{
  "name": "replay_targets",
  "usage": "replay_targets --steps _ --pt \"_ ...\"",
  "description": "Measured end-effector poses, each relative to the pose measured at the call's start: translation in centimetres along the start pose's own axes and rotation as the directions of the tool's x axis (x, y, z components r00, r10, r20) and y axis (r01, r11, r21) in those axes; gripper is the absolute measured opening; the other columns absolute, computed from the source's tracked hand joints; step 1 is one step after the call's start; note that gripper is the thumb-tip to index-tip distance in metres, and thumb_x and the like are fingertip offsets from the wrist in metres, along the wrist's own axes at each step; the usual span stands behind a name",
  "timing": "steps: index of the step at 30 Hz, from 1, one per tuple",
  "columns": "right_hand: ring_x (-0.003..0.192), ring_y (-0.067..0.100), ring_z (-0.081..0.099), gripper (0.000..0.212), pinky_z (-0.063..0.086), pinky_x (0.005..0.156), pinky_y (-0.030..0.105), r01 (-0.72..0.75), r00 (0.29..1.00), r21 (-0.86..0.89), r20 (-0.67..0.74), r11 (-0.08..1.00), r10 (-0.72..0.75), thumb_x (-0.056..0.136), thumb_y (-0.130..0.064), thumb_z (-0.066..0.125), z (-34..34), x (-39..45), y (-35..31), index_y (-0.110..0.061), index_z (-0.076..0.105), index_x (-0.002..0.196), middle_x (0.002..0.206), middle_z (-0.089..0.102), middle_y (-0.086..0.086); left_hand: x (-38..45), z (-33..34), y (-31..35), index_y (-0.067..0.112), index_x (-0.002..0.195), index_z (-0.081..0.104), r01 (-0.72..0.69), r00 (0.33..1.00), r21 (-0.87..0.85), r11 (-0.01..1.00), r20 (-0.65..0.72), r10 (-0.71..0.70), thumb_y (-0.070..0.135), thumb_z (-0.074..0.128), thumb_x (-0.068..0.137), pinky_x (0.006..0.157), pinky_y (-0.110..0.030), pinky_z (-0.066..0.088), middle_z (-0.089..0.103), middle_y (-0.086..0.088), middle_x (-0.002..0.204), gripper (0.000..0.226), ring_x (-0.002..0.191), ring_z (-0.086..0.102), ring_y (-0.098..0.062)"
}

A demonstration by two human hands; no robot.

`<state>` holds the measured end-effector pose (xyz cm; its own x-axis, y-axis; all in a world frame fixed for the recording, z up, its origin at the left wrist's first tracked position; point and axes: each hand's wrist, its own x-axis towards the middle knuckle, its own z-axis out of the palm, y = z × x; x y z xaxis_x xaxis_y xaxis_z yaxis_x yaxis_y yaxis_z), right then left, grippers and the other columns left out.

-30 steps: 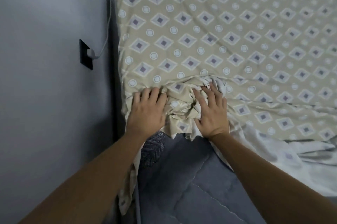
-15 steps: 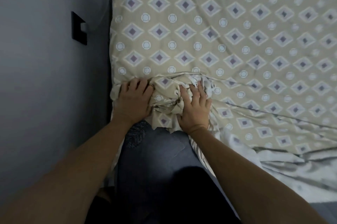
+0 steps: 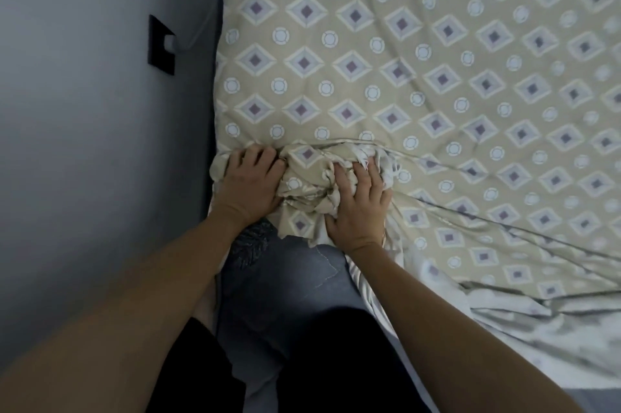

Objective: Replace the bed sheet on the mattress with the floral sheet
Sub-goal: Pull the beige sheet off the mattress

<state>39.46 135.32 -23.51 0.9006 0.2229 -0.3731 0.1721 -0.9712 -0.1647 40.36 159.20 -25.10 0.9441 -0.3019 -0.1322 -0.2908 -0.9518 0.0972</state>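
Where it still covers most of the bed, beige diamond-print sheet lies flat; near corner bunched, baring grey mattress. Left hand and right hand each clutch the bunched cloth, fingers curled in. Black wall socket.

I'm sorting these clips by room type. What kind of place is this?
Most likely a bedroom: a patterned sheet covers a mattress pushed against a wall with a socket.

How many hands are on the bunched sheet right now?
2. The left hand grips the bunched sheet at the mattress corner beside the wall; the right hand presses into the bunch just to its right. None hidden.
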Motion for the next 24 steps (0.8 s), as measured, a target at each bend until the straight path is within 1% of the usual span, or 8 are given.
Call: replay_targets --steps 5,10,12,14,17,19,21,24 --pt "0.153 0.043 0.019 0.096 0.035 0.105 0.068 0.013 1.0 0.07 0.027 0.997 -0.015 0.077 -0.049 0.064 -1.9 -0.9 -0.4 -0.021 0.028 0.161 0.156 0.035 0.02 0.0 -3.0 -0.2 0.012 0.122 0.053 0.002 0.983 -0.065 0.998 0.181 0.01 0.05 0.069 0.082 0.085 -0.049 0.039 0.053 -0.012 0.127 0.057 0.114 0.049 -0.036" --pt "0.157 0.038 0.01 0.094 0.029 0.111 0.071 -0.006 0.999 0.132 0.04 0.991 0.001 0.08 -0.052 0.062 -3.6 -1.7 -0.9 -0.023 0.027 0.162 0.162 0.029 0.017 -2.2 -5.3 -1.9 0.029 0.145 0.048 0.078 0.989 -0.151 0.986 0.138 -0.057 0.059 0.07 0.077 0.099 -0.053 0.037 0.044 -0.013 0.144 0.078 0.126 0.042 -0.036" --pt "0.157 0.037 0.009 0.095 0.029 0.112 0.069 -0.02 0.999 0.116 0.033 0.993 0.016 0.077 -0.055 0.06 -4.8 -2.4 -1.8 -0.024 0.028 0.161 0.164 0.026 0.015 -3.3 -6.3 -2.7 0.039 0.158 0.03 0.247 0.957 -0.171 0.954 0.199 -0.212 0.073 0.066 0.073 0.104 -0.058 0.038 0.035 -0.015 0.15 0.098 0.133 0.038 -0.04" --pt "0.157 0.038 0.009 0.095 0.03 0.112 0.068 -0.036 0.999 0.118 0.001 0.992 0.036 0.078 -0.06 0.06 -5.9 -3.3 -3.2 -0.022 0.03 0.16 0.166 0.023 0.013 -3.7 -6.9 -3.1 0.048 0.16 0.007 0.454 0.872 -0.294 0.841 0.342 -0.351 0.08 0.071 0.066 0.102 -0.064 0.042 0.031 -0.016 0.152 0.118 0.135 0.038 -0.045" --pt "0.157 0.042 0.005 0.107 0.028 0.11 0.075 -0.057 0.998 0.168 0.016 0.984 0.056 0.077 -0.075 0.061 -6.1 -3.2 -5.6 -0.023 0.023 0.162 0.17 0.014 0.01 -4.7 -6.5 -3.3 0.057 0.154 -0.019 0.562 0.795 -0.423 0.711 0.512 -0.324 0.071 0.074 0.073 0.094 -0.059 0.051 0.039 -0.023 0.152 0.125 0.125 0.051 -0.049" --pt "0.157 0.043 0.0 0.12 0.028 0.106 0.079 -0.071 0.996 0.154 0.066 0.986 0.061 0.071 -0.081 0.067 -5.7 -1.9 -6.5 -0.03 0.012 0.164 0.171 0.008 0.01 -5.4 -6.3 -3.4 0.053 0.158 -0.016 0.529 0.819 -0.492 0.691 0.509 -0.264 0.056 0.071 0.083 0.085 -0.051 0.056 0.046 -0.019 0.152 0.115 0.116 0.061 -0.044" --pt "0.157 0.044 0.002 0.128 0.029 0.104 0.08 -0.074 0.993 0.114 0.098 0.991 0.063 0.065 -0.081 0.075 -5.1 -0.4 -6.7 -0.036 0.008 0.164 0.17 0.01 0.012 -5.5 -6.1 -3.6 0.048 0.161 0.002 0.515 0.837 -0.501 0.695 0.468 -0.282 0.033 0.07 0.088 0.08 -0.047 0.057 0.055 -0.015 0.145 0.1 0.112 0.063 -0.04" --pt "0.14 0.044 0.031 0.112 0.035 0.098 0.077 -0.039 0.998 0.042 0.054 0.998 0.037 0.055 -0.064 0.087 -4.6 1.8 -5.7 -0.032 0.036 0.15 0.149 0.04 0.014 -5.4 -5.6 -3.5 0.039 0.156 0.027 0.49 0.863 -0.454 0.745 0.377 -0.337 0.016 0.062 0.091 0.072 -0.044 0.056 0.062 -0.014 0.128 0.078 0.101 0.065 -0.038"
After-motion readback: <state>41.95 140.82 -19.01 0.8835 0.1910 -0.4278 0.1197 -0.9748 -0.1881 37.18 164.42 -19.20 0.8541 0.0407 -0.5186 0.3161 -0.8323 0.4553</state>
